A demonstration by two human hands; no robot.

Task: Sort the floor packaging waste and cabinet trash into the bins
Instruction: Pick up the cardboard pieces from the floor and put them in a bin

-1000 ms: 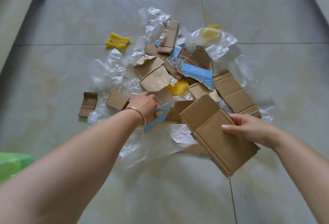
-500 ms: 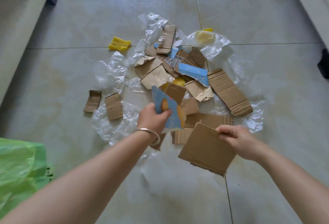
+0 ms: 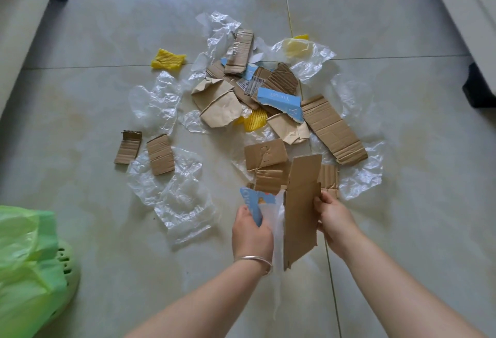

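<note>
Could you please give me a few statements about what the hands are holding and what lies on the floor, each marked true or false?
1. The right hand grips a tall cardboard piece. True.
2. The left hand holds nothing. False: it grips a blue printed card.
3. A green-lined bin stands at lower left. True.
4. The yellow foam net lies inside the bin. False: it lies on the floor.
</note>
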